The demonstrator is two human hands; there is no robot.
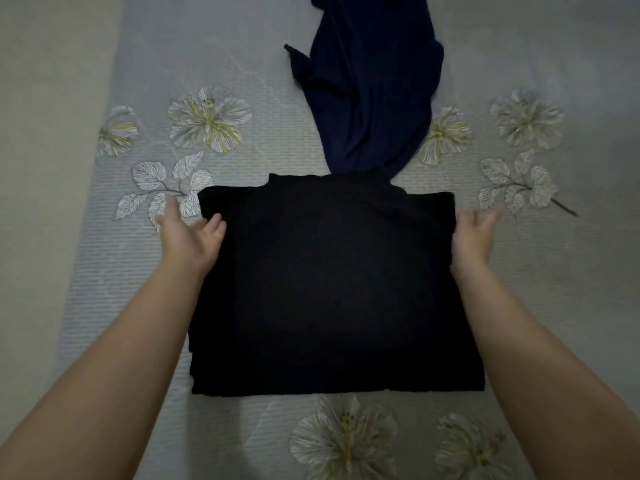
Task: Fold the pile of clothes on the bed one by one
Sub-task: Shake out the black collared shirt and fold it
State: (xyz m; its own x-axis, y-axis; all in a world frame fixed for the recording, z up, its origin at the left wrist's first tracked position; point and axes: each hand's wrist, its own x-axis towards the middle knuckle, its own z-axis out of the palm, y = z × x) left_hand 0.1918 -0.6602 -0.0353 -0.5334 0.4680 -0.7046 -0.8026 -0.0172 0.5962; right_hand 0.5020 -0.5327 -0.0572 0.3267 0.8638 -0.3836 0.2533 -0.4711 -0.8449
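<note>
A black garment (332,289) lies flat on the bed, folded into a rough rectangle with a collar-like bump at its far edge. My left hand (188,237) hovers at its upper left edge, fingers spread, thumb just over the cloth. At the upper right edge is my right hand (474,233), fingers apart and holding nothing. A crumpled navy blue garment (370,91) lies beyond the black one, its lower end touching or tucked under the black garment's far edge.
The bed sheet (242,64) is pale grey with printed flowers and leaves. A plain beige strip (41,133) runs along the left side. Bare sheet lies to the left and right of the black garment.
</note>
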